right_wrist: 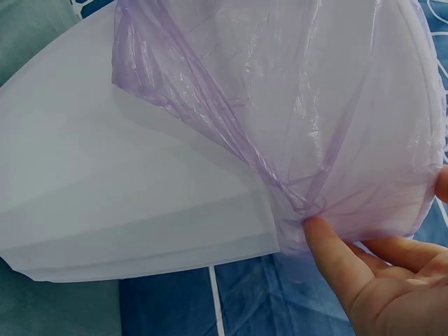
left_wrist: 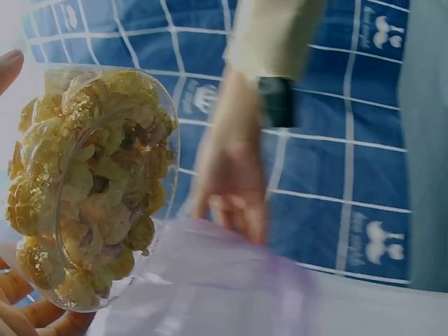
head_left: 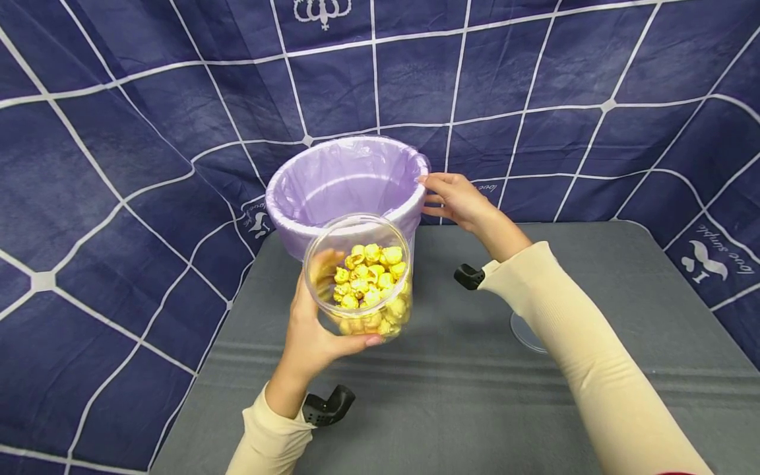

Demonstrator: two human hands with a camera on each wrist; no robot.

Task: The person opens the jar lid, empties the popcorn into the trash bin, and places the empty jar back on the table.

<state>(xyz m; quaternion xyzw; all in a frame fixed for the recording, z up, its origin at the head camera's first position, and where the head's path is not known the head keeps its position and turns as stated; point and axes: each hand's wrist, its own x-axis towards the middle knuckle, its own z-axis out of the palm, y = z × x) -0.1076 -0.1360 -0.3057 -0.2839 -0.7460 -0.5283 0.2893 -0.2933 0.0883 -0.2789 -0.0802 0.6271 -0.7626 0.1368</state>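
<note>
Evidently uncapped, a clear jar (head_left: pixel 380 324) of yellow popcorn (head_left: pixel 365 277) is held tilted in front of a bin (right_wrist: pixel 140 189) whose purple liner (head_left: pixel 350 191) is folded over the rim. As far as the pictures show, the lining is largely in place and the jar's mouth is bare, with popcorn gathered in its lower part and none visible inside the bin; a clear disc (head_left: pixel 524 335), perhaps the lid, lies on the gray table (head_left: pixel 451 396), partly hidden by a sleeve. The left hand (head_left: pixel 311 340) grasps the jar, thumb laid along its near side and fingers around the far side, the forearm rising from the bottom edge. Reaching in diagonally from the lower right, the right hand (head_left: pixel 454 198) pinches the liner at the rim; whether jar and bin touch cannot be told
</note>
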